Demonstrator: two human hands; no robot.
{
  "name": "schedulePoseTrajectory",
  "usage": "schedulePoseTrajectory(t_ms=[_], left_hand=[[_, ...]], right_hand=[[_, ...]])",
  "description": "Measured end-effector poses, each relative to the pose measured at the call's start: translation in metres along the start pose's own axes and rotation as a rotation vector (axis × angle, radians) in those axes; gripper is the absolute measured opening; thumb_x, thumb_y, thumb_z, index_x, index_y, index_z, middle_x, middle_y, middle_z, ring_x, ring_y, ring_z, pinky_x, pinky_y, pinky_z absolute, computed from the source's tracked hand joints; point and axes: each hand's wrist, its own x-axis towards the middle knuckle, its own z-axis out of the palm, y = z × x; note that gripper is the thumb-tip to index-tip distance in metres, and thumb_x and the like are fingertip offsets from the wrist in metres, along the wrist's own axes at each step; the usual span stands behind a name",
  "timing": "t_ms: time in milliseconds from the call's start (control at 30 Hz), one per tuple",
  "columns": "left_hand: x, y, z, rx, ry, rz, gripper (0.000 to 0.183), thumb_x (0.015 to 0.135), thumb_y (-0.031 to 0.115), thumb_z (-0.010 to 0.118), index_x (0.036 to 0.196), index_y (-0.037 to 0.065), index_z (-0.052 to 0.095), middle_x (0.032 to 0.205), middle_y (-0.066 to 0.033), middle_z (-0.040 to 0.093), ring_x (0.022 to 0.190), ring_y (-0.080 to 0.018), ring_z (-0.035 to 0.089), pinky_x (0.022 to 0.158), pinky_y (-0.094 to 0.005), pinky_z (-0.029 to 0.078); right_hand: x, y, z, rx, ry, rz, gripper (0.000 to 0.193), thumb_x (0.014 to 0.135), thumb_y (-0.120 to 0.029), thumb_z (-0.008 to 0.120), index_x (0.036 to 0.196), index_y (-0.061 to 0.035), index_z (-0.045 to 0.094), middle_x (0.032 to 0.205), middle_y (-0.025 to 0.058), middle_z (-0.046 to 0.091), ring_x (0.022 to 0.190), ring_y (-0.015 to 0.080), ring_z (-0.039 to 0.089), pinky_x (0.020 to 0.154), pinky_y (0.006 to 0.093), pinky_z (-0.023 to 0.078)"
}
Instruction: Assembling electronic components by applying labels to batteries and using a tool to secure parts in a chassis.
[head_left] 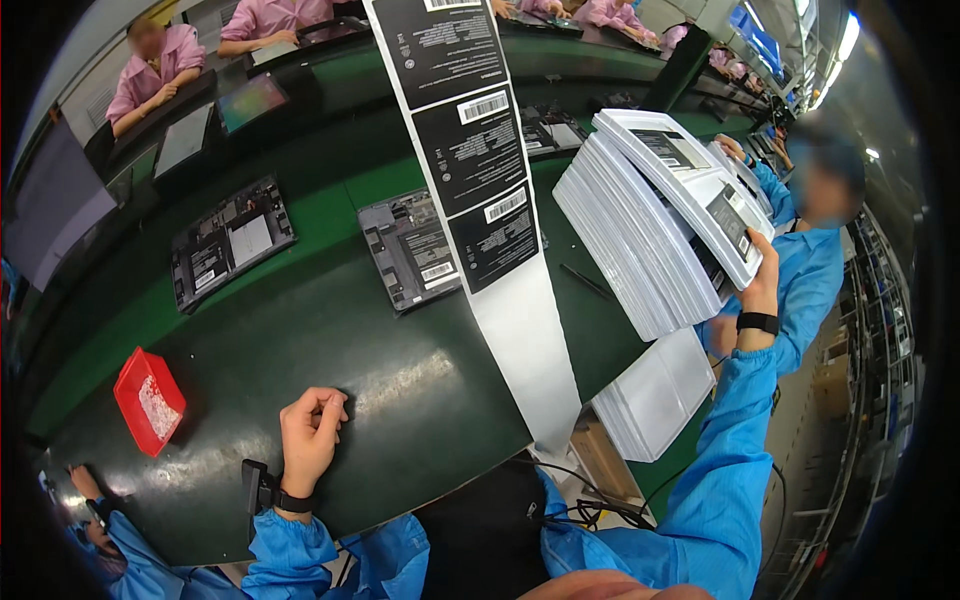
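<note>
My right hand (pixel 762 270) grips the near edge of the top white plastic tray (pixel 700 190), which lies tilted on a tall stack of similar trays (pixel 630 235). Flat black battery packs with labels (pixel 733 217) sit in that tray's compartments. My left hand (pixel 315 440) rests closed on the dark green bench, its fingers curled and nothing visible in them. Between my hands, a long white strip with black printed labels (pixel 490 235) hangs down to the bench edge. Behind the strip lies an opened electronic device (pixel 410 250), partly covered by it.
A red bin (pixel 150 402) of small white pieces stands at left. Another opened device (pixel 235 243) lies farther back. Emptied-looking white trays (pixel 655 393) sit low at right near a cardboard box (pixel 603 462) and black cables. A person in blue (pixel 815 260) stands close at right.
</note>
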Motion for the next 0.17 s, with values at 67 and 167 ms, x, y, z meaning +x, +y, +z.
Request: schedulePoseTrajectory(t_ms=[67, 167], left_hand=[[0.001, 0.0, -0.001, 0.003, -0.005, -0.002, 0.016, 0.099, 0.011, 0.063, 0.094, -0.003, 0.068, 0.07, -0.0028, 0.064, 0.057, -0.004, 0.054, 0.048, -0.0198, 0.043], [0.002, 0.0, -0.003, 0.035, -0.025, -0.003, 0.016, 0.101, 0.013, 0.059, 0.095, -0.001, 0.066, 0.072, -0.0013, 0.062, 0.059, -0.0042, 0.053, 0.049, -0.0194, 0.042]], right_hand=[[-0.003, -0.002, 0.003, -0.019, 0.007, 0.014, 0.041, 0.09, -0.006, 0.062, 0.129, 0.0071, 0.056, 0.118, 0.0238, 0.068, 0.098, 0.0369, 0.071, 0.088, 0.0455, 0.061], [-0.014, -0.002, 0.01, -0.046, -0.029, 0.045, 0.045, 0.091, -0.007, 0.064, 0.132, 0.0072, 0.054, 0.12, 0.0246, 0.067, 0.101, 0.0377, 0.07, 0.089, 0.0456, 0.061]])
